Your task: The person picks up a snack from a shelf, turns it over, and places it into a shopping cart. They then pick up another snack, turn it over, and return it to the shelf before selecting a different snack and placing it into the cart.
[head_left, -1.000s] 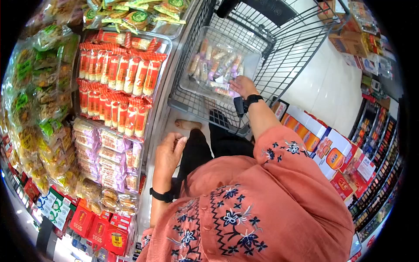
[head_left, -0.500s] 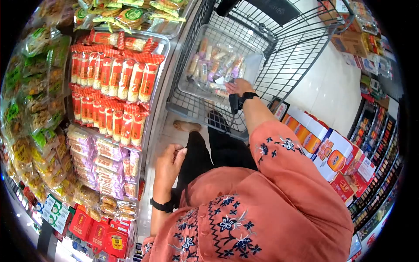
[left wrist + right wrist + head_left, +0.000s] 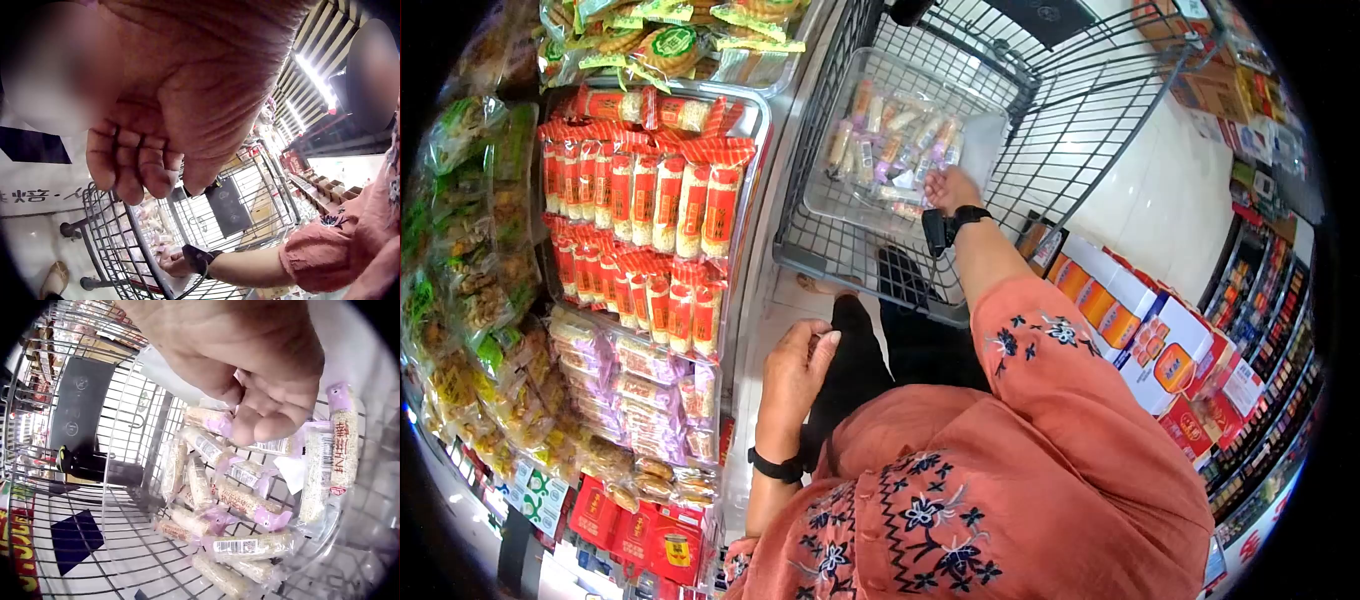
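In the head view, the right hand point(image 3: 950, 190) hovers over a clear plastic tray point(image 3: 830, 205) inside a shopping cart, beside a whitish translucent sheet point(image 3: 985, 142). The right wrist view shows that hand point(image 3: 250, 362) with fingers loosely bent above purple-ended packets, no item visible between thumb and fingers; contact is unclear. Several wrapped sticks, one with a barcode point(image 3: 250, 545), lie loose in the tray. The left hand point(image 3: 795, 370) hangs near the body, fingers loosely curled, holding nothing; its palm point(image 3: 206, 94) fills the upper left wrist view.
At the left stand display trays of red-wrapped sticks point(image 3: 665, 205), purple-wrapped packets point(image 3: 645, 390) and green bags point(image 3: 670, 45). The wire cart point(image 3: 1090, 110) stands ahead. Boxes point(image 3: 1170, 370) and shelves point(image 3: 1270, 350) are at the right, and a foot point(image 3: 825, 285) is below the cart.
The right hand's fingers have bent in more over the tray, and the hand has shifted slightly. The display and cart have shifted a little left in the view. The left hand stays near the body.
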Motion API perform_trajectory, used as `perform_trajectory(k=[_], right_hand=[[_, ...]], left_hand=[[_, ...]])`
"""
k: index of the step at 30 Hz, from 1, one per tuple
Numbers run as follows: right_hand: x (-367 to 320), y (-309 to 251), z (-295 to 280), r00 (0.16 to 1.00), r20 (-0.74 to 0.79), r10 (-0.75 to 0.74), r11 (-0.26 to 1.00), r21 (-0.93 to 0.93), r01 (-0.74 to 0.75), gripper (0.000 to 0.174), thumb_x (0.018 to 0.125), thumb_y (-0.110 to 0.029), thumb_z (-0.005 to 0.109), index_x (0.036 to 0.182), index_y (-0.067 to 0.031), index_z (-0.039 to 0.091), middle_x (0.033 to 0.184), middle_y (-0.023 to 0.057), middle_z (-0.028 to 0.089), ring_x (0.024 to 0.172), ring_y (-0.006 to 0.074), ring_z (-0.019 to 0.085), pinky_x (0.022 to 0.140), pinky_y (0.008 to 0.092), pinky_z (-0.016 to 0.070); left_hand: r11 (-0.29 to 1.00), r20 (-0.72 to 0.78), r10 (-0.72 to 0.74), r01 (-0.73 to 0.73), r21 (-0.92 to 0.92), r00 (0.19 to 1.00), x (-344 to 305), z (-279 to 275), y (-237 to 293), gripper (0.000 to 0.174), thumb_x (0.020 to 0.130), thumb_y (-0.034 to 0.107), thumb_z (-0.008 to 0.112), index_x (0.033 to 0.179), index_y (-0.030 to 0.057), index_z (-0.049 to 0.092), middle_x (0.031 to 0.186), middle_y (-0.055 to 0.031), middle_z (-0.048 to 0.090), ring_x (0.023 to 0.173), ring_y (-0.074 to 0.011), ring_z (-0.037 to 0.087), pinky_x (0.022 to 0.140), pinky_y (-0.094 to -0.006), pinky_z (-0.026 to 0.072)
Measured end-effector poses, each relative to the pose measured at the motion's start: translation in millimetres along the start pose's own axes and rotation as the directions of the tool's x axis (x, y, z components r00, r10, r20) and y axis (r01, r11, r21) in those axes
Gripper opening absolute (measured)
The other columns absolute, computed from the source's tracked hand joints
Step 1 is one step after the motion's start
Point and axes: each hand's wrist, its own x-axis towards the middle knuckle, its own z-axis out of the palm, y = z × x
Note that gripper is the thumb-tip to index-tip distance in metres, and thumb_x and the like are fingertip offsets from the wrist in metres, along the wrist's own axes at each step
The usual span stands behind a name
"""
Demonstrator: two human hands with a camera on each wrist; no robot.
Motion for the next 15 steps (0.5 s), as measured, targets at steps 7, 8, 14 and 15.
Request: perform_trajectory(k=[7,8,14,15], right_hand=[[-82,-21,-10,0.980,0.076,-0.184,0.971,-0.138,0.193,0.023,0.095,-0.022,0.051,0.104,-0.0011,0.051,0.098,0.0143,0.063,0.084,0.0266,0.066,0.067,0.0393,0.0563],[-98,-24,-13,0.963,0.116,-0.244,0.947,-0.186,0.263,0.027,0.095,-0.024,0.054,0.107,0.0001,0.052,0.104,0.0146,0.061,0.089,0.0279,0.065,0.068,0.0397,0.0566],[-187,-64,-15,0.800,0.302,-0.518,0.642,-0.481,0.597,0.039,0.095,-0.028,0.059,0.118,0.0037,0.058,0.109,0.0135,0.059,0.101,0.0286,0.068,0.071,0.0379,0.0614],[-210,-70,-9,0.749,0.345,-0.566,0.593,-0.461,0.660,0.037,0.096,-0.028,0.058,0.115,0.0035,0.060,0.107,0.0123,0.060,0.099,0.0273,0.069,0.071,0.0364,0.0616]], left_hand=[[0.996,-0.052,0.084,-0.084,0.009,0.995,-16,-16,10,0.022,0.096,0.021,0.071,0.105,0.0014,0.066,0.090,-0.0172,0.070,0.078,-0.0315,0.069,0.070,-0.0387,0.0537],[0.994,-0.070,0.105,-0.105,-0.002,0.992,-20,-20,12,0.022,0.096,0.021,0.071,0.105,0.0017,0.066,0.090,-0.0173,0.069,0.079,-0.0322,0.069,0.070,-0.0389,0.0535],[0.953,-0.163,0.302,-0.303,0.024,0.939,-45,-47,13,0.023,0.097,0.022,0.069,0.106,0.0009,0.065,0.090,-0.0150,0.069,0.077,-0.0238,0.068,0.071,-0.0341,0.0526],[0.949,-0.177,0.315,-0.315,0.032,0.932,-50,-53,14,0.023,0.097,0.022,0.069,0.107,0.0010,0.065,0.090,-0.0150,0.069,0.078,-0.0240,0.068,0.072,-0.0342,0.0527]])
